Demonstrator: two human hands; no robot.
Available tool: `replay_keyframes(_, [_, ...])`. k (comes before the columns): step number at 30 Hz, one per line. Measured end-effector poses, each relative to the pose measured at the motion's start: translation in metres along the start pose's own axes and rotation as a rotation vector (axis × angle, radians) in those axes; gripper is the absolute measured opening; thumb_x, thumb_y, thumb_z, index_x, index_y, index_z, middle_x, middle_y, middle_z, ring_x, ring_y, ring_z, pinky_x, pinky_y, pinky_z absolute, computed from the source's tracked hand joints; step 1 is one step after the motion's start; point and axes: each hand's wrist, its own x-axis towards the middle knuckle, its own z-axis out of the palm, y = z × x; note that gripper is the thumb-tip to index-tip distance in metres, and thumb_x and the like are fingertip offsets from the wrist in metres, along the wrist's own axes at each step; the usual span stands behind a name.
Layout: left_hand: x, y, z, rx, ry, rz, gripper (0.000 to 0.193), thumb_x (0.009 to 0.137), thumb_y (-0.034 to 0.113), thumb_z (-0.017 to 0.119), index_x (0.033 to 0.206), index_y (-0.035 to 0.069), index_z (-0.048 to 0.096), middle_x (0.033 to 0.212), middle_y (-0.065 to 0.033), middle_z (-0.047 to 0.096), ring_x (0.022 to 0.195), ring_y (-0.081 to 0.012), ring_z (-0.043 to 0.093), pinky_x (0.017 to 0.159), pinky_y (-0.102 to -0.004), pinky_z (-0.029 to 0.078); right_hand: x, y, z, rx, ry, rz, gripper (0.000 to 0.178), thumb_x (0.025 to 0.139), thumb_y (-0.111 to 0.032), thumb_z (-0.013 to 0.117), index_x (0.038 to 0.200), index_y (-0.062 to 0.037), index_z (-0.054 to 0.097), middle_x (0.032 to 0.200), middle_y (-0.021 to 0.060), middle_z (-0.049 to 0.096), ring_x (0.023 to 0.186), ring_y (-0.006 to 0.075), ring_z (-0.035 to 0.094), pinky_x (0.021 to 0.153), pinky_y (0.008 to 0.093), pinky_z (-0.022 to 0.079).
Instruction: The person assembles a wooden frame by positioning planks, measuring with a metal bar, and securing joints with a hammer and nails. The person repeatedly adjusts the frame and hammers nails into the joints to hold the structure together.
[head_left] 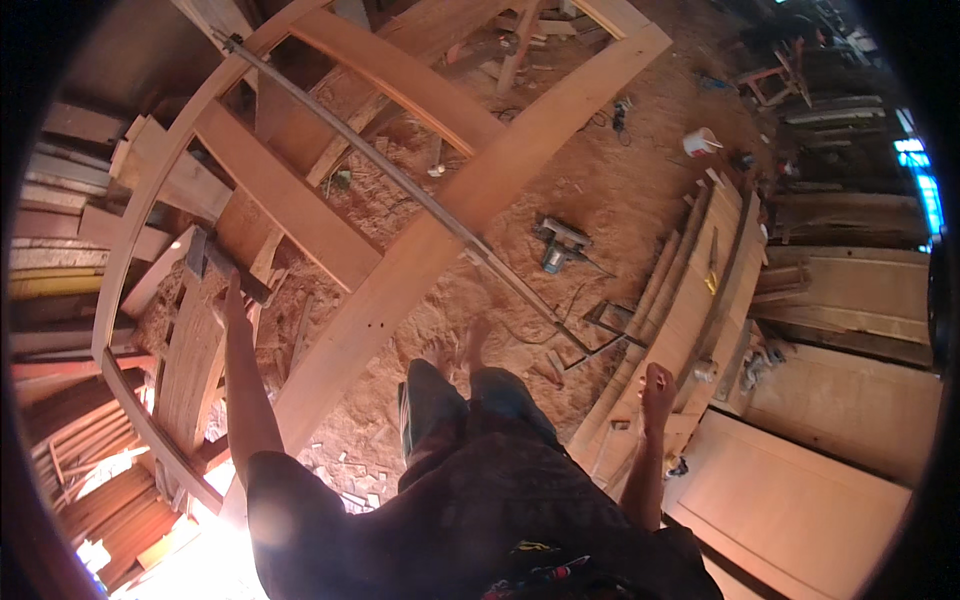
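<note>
Head view: left of a side-by-side pair, worn on the person's head, facing steeply down and a little ahead. Nearest the lens, the dark shirt (470,490), lower middle. Left hand (232,303) at mid-left, right hand (657,392) right of centre, both nearer than the sawdust-covered floor (625,195). Wooden frame (425,262) slants across the upper left. Field very wide (corners black, straight edges bowing), upper right reaching the dim background.

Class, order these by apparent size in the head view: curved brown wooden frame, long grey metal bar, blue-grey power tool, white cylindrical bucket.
Largest to smallest:
1. Wooden frame
2. Metal bar
3. Power tool
4. Bucket
</note>
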Motion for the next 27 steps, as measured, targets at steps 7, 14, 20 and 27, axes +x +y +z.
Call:
replay_keyframes(7, [0.025, 0.009, 0.037, -0.133, -0.089, 0.215, 0.027, 0.078, 0.027, 0.085, 0.079, 0.009, 0.065, 0.072, -0.0027, 0.064, 0.061, -0.0149, 0.065, 0.047, -0.0274, 0.050, 0.018, 0.013, 0.002, -0.054, -0.091, -0.139, 0.035, 0.100, -0.029, 0.069, 0.114, 0.0033, 0.070, 0.103, 0.0128, 0.075, 0.084, 0.0189, 0.072, 0.077, 0.0330, 0.056])
replay_keyframes(14, [0.002, 0.073, 0.028, -0.440, -0.162, 0.028, 0.021, 0.084, 0.011, 0.067, 0.072, 0.017, 0.051, 0.057, 0.0010, 0.052, 0.042, -0.0110, 0.051, 0.037, -0.0252, 0.037, 0.080, -0.011, 0.003, -0.001, -0.239, -0.267, 0.035, 0.101, -0.032, 0.069, 0.120, -0.0029, 0.070, 0.101, 0.0056, 0.073, 0.086, 0.0128, 0.070, 0.065, 0.0245, 0.053])
replay_keyframes(20, [-0.194, 0.133, 0.061, -0.290, -0.046, 0.413, 0.016, 0.091, 0.017, 0.071, 0.085, 0.010, 0.058, 0.064, 0.0006, 0.056, 0.050, -0.0083, 0.053, 0.042, -0.0242, 0.040, 0.163, -0.022, -0.017, 0.078, -0.281, -0.372, 0.025, 0.103, -0.023, 0.066, 0.118, -0.0040, 0.072, 0.102, 0.0041, 0.073, 0.084, 0.0117, 0.070, 0.065, 0.0246, 0.053])
replay_keyframes(27, [-0.436, 0.143, 0.215, -0.077, -0.195, 0.520, 0.024, 0.091, 0.019, 0.074, 0.103, 0.003, 0.060, 0.076, -0.0018, 0.061, 0.060, -0.0099, 0.056, 0.051, -0.0280, 0.046, 0.224, -0.127, -0.026, 0.273, -0.472, -0.402, 0.030, 0.103, -0.026, 0.066, 0.121, -0.0015, 0.070, 0.109, 0.0060, 0.072, 0.093, 0.0143, 0.069, 0.080, 0.0286, 0.056])
